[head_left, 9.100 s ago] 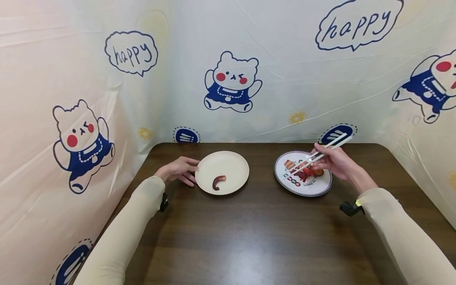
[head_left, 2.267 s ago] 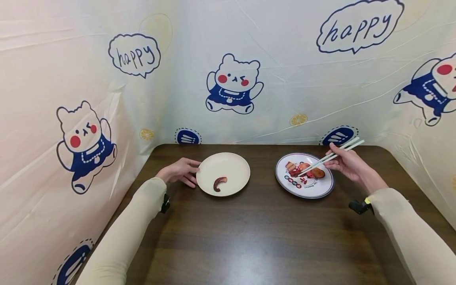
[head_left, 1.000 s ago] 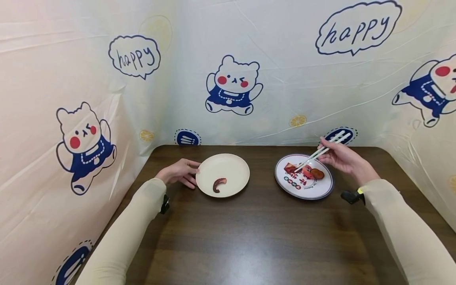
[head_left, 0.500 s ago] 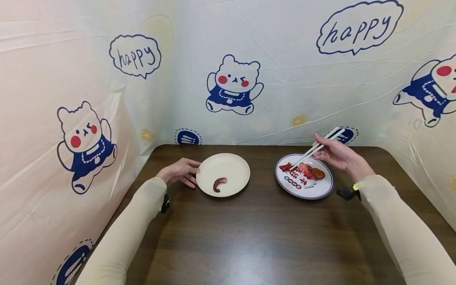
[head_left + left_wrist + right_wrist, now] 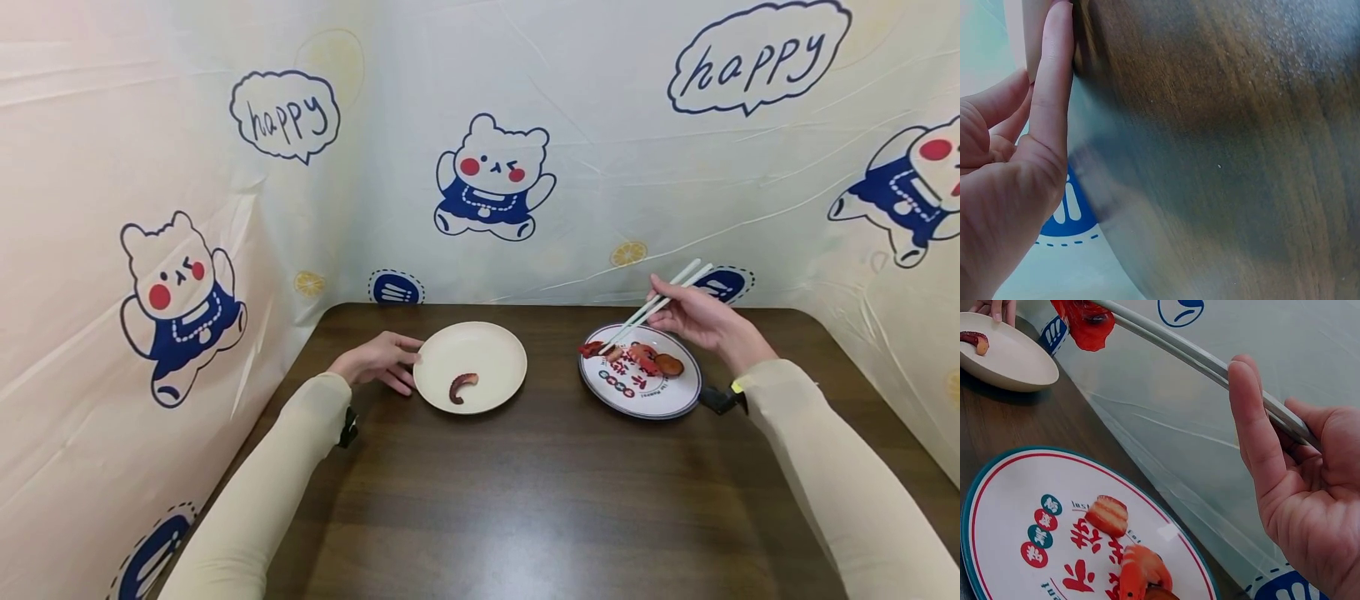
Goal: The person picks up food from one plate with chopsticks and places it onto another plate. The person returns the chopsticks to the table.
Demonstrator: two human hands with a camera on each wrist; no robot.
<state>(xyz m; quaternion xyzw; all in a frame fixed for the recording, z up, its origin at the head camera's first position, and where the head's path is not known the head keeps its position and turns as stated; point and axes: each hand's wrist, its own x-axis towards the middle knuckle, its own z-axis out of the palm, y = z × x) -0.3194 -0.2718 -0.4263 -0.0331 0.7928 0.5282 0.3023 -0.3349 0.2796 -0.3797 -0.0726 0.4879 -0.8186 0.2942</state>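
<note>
My left hand pinches the left rim of a cream plate; the left wrist view shows thumb and finger on either side of its edge. A curled, dark red octopus tentacle lies on that plate. Over to the right, my right hand holds a pair of pale chopsticks. Their tips grip a glossy red piece of food, held above the left part of a white printed plate. On this plate lie a layered, pork-belly-like piece, an orange-red shrimp and a round brown slice.
Both plates stand toward the far side of a dark wooden table, with a gap between them. A cloth curtain printed with bears encloses the back and sides.
My right hand has moved left and the chopsticks have lifted the red piece off the printed plate, away from the shrimp and slice. My left hand and the cream plate have stayed put.
</note>
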